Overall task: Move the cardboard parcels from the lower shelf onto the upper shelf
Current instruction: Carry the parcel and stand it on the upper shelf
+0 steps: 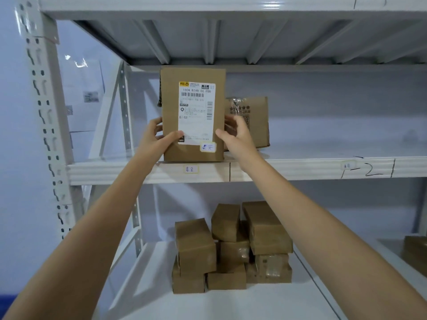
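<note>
A tall cardboard parcel (171, 95) with a white shipping label stands upright at the front edge of the upper shelf (300, 168). My left hand (156, 137) grips its left side, thumb across the front. My right hand (235, 135) holds its right edge, fingers behind and thumb in front. A second, smaller parcel (254, 121) sits on the upper shelf just behind and to the right. On the lower shelf (150, 303) lies a pile of several brown parcels (231, 248), stacked in two layers.
A grey perforated upright post (48, 116) frames the rack on the left. Another shelf deck (231, 38) lies overhead. One more parcel (416, 252) shows at the far right of the lower level. The upper shelf's right half is bare.
</note>
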`<state>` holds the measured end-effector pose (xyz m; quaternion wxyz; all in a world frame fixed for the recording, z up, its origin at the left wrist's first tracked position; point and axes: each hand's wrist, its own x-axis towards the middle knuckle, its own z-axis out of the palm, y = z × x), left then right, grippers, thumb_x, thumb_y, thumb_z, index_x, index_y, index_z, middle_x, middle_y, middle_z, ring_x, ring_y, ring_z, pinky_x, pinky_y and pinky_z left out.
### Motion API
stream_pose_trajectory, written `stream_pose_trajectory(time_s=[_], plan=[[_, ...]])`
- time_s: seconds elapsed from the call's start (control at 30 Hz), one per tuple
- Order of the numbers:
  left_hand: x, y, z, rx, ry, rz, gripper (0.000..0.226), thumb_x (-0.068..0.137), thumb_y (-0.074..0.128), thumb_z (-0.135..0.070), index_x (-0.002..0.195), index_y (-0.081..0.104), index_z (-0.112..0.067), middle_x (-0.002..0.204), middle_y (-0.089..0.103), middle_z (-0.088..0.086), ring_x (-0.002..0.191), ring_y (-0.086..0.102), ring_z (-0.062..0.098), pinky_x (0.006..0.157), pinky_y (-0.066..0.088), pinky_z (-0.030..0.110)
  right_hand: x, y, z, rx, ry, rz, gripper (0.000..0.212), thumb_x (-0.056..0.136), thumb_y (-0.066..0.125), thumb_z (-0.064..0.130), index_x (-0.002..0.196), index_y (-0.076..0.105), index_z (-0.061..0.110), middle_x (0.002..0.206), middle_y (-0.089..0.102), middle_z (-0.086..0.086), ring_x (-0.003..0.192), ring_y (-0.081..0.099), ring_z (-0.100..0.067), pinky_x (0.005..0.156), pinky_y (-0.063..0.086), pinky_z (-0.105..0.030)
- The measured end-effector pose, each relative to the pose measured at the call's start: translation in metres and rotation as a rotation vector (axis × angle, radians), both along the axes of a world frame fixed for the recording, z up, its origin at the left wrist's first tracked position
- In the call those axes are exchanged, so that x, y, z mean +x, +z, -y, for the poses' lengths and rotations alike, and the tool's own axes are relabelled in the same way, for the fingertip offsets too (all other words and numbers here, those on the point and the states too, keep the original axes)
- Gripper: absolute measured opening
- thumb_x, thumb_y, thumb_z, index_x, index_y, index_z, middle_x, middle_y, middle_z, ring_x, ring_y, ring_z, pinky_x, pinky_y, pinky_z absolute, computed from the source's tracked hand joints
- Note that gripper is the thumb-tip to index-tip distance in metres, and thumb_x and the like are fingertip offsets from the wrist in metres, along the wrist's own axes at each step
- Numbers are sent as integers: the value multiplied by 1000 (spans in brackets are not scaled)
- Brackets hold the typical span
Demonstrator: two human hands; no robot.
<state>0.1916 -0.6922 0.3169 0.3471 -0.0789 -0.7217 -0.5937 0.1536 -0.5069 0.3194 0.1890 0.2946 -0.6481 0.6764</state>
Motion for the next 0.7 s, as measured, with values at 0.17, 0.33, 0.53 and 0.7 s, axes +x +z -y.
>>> stream_pose_trajectory(time_s=[0.17, 0.33, 0.53, 0.7], plan=[[-16, 2, 10, -14, -34, 71, 59, 85, 66, -21, 138, 42, -15, 131, 58, 7, 115, 60, 23, 97, 51, 36, -15, -5, 7, 9, -26, 8, 45, 89, 58, 8, 132, 42, 5, 137, 52, -8, 127, 49, -18, 109, 40, -33], [-24, -1, 11, 28, -32, 111, 69, 82, 67, -23, 143, 36, -15, 138, 53, 7, 115, 58, 22, 87, 52, 27, -19, -13, 13, 87, -91, -41, 47, 91, 57, 16, 134, 41, 5, 140, 48, -9, 131, 44, -18, 109, 36, -29], [5, -35, -13, 141, 400, -353, 55, 86, 52, -23, 136, 40, -6, 136, 36, 8, 131, 38, 18, 106, 32, 25, -5, -44, -15, -25, -349, -313, 29, 92, 47, 13, 118, 56, 5, 125, 50, 1, 126, 45, -16, 107, 37, -28], [-1, -142, -72, -252, 442, -579, 29, 79, 55, -10, 106, 50, -1, 109, 56, 25, 107, 51, 28, 91, 40, 32, 2, -123, -73, 141, -586, -549, 19, 84, 43, 7, 84, 60, -2, 87, 54, -3, 85, 50, -12, 76, 41, -21]])
